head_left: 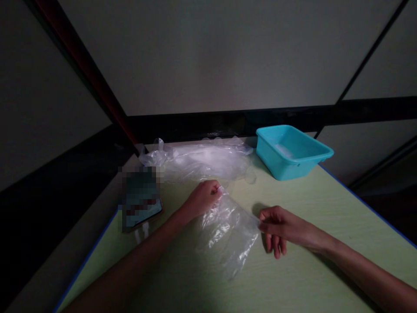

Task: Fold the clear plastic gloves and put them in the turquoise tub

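Observation:
A clear, crinkled plastic piece [230, 230] is stretched between my two hands above the table. My left hand [206, 195] is closed on its upper left corner. At its right corner, my right hand [276, 228] pinches the edge between thumb and forefinger, the other fingers curled below. Its lower part hangs loose toward the table's front. Behind my left hand lies a heap of similar clear plastic [208, 158], spread along the back of the table.
A turquoise basket [286, 167] stands at the back right of the pale green table [325, 208]. A phone-like device [141, 200], partly pixelated, is at the left edge. A dark-banded wall rises behind.

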Available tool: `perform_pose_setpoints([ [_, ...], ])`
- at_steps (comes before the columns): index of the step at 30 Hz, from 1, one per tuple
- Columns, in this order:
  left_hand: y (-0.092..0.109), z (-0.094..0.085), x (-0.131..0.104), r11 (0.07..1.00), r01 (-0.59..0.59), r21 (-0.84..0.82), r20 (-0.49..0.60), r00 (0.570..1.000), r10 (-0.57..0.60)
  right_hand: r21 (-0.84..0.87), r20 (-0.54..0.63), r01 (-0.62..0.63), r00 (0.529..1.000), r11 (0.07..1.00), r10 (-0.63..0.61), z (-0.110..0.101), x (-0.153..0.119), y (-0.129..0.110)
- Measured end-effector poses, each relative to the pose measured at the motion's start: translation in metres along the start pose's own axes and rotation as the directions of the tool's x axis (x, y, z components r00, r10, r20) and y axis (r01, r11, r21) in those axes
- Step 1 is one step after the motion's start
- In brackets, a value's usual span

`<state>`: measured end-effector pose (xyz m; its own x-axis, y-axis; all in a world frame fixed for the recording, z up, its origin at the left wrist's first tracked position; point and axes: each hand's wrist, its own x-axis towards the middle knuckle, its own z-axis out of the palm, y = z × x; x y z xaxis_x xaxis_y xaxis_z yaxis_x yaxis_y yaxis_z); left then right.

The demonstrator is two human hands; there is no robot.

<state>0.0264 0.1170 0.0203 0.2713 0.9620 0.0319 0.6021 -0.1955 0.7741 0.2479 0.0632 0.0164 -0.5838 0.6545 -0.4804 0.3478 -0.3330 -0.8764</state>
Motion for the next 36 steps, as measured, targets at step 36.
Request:
perform_pose_setpoints([
  [36,-0.018,0.004,-0.084,0.893,-0.196,0.404,-0.317,0.886,0.338,-0.846,0.073,0.364,0.803,0.39,-0.592,-0.036,-0.002,-0.002],
])
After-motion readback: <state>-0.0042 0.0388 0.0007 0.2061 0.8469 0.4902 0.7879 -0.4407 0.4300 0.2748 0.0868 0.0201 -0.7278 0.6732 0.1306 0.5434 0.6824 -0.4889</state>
